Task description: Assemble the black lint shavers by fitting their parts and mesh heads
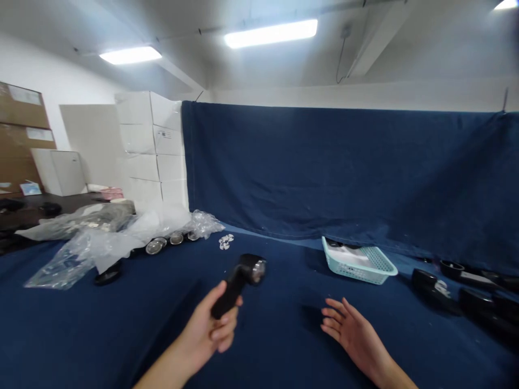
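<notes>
Beyond right fingers (334, 314): teal basket (359, 274); black parts (425, 279) farther right.

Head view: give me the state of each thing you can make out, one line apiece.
Left hand: closed around black handheld piece
Black handheld piece: gripped, tilted
Right hand: open, fingers loosely curled
Teal basket: upright, items inside
Small white parts: loosely clustered
Plastic sheeting: crumpled
White boxes: stacked
Blue curtain: hanging, creased
Ceiling lights: lit
</notes>
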A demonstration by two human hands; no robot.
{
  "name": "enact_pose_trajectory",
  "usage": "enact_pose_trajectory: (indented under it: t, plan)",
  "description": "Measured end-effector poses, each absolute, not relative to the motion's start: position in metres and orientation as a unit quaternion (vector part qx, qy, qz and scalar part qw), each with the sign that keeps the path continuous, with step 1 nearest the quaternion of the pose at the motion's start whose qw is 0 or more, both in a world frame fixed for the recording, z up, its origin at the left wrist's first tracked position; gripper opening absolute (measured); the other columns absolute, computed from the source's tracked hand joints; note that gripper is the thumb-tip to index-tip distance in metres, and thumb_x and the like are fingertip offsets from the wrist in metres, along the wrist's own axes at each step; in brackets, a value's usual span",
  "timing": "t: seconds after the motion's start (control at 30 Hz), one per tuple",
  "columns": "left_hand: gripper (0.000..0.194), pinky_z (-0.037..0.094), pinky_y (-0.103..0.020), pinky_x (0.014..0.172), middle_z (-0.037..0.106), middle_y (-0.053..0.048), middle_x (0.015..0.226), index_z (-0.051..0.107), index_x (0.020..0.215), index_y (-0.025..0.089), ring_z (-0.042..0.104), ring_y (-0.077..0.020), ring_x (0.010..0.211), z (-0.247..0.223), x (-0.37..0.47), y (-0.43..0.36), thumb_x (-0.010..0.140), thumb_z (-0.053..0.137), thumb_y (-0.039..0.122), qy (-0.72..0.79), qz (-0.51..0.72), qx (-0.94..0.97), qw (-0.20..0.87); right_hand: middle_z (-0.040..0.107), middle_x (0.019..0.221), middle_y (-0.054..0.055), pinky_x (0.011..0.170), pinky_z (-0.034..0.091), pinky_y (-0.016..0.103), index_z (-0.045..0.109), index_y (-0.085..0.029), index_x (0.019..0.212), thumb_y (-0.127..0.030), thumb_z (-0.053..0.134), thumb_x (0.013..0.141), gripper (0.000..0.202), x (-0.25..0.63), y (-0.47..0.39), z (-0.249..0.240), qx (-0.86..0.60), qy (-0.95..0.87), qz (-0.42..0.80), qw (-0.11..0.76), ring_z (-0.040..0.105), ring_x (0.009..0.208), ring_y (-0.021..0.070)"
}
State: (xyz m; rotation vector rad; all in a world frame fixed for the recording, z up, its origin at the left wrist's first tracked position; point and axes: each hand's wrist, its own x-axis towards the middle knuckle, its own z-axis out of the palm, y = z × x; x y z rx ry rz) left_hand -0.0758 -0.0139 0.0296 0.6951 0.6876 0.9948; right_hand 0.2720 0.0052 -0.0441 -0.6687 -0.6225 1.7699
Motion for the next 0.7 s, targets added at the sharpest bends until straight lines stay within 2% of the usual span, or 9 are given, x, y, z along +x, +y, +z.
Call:
enact_pose_trajectory:
  t: [0.07,0.13,0.2,0.27,0.3,0.37,0.47,0.7]
  plan:
    - [0.055,0.028,-0.018,0.03,0.03,0.01,0.051,0.06,0.085,0.012,0.015,-0.0038,0.036,0.036,-0.124,-0.02,0.086,0.043,0.065,0.368,0.476,0.35,0.718,0.073,0.089,0.008,0.084,0.052,0.036,0.066,-0.015,0.104,-0.037,0.051,0.093,0.029,0.274,0.007,-0.05,-0.292,-0.253,0.744,0.545,0.068,0.08,0.0195]
    - [0.052,0.032,-0.019,0.032,0.035,0.009,0.053,0.059,0.092,0.014,0.021,-0.0047,0.035,0.038,-0.165,-0.029,0.084,0.046,0.065,0.465,0.51,0.427,0.584,0.073,0.091,0.008,0.085,0.053,0.037,0.064,-0.016,0.108,-0.034,0.051,0.093,0.027,0.278,0.009,-0.055,-0.299,-0.237,0.743,0.55,0.068,0.081,0.0189]
    - [0.046,0.041,-0.021,0.04,0.049,0.006,0.06,0.058,0.1,0.018,0.042,-0.0091,0.04,0.035,-0.194,-0.04,0.079,0.06,0.058,0.569,0.505,0.552,0.342,0.072,0.093,0.008,0.087,0.053,0.038,0.06,-0.017,0.113,-0.031,0.051,0.093,0.026,0.282,0.01,-0.059,-0.308,-0.213,0.744,0.553,0.068,0.083,0.0182]
    - [0.046,0.05,-0.024,0.054,0.063,-0.001,0.077,0.058,0.105,0.019,0.062,-0.0175,0.061,0.026,-0.214,-0.049,0.073,0.07,0.05,0.584,0.448,0.674,0.062,0.071,0.097,0.009,0.089,0.052,0.039,0.057,-0.017,0.118,-0.028,0.051,0.093,0.028,0.286,0.011,-0.062,-0.312,-0.195,0.744,0.558,0.067,0.086,0.0182]
    - [0.046,0.052,-0.026,0.06,0.066,-0.005,0.085,0.058,0.106,0.019,0.066,-0.0206,0.069,0.02,-0.22,-0.052,0.073,0.071,0.048,0.557,0.411,0.719,-0.057,0.07,0.099,0.009,0.089,0.053,0.039,0.055,-0.017,0.12,-0.026,0.05,0.093,0.029,0.287,0.011,-0.063,-0.315,-0.189,0.74,0.563,0.067,0.087,0.018]
    - [0.043,0.053,-0.029,0.065,0.067,-0.01,0.092,0.058,0.109,0.015,0.068,-0.0224,0.072,0.006,-0.228,-0.056,0.077,0.067,0.044,0.489,0.34,0.774,-0.215,0.069,0.1,0.01,0.088,0.054,0.039,0.053,-0.017,0.122,-0.022,0.049,0.092,0.03,0.289,0.011,-0.065,-0.326,-0.179,0.73,0.574,0.068,0.087,0.0179]
    - [0.039,0.054,-0.034,0.068,0.066,-0.013,0.093,0.058,0.113,0.01,0.067,-0.0228,0.071,-0.011,-0.232,-0.053,0.084,0.06,0.037,0.438,0.277,0.799,-0.304,0.069,0.099,0.01,0.085,0.056,0.039,0.051,-0.017,0.124,-0.018,0.047,0.092,0.032,0.288,0.01,-0.065,-0.349,-0.168,0.714,0.584,0.068,0.086,0.018]
    - [0.035,0.053,-0.038,0.071,0.062,-0.01,0.092,0.057,0.122,0.014,0.064,-0.0224,0.074,-0.025,-0.243,-0.036,0.089,0.047,0.021,0.377,0.221,0.835,-0.334,0.068,0.1,0.009,0.086,0.057,0.038,0.048,-0.018,0.128,-0.014,0.046,0.093,0.035,0.288,0.009,-0.069,-0.369,-0.181,0.687,0.6,0.069,0.088,0.0168]
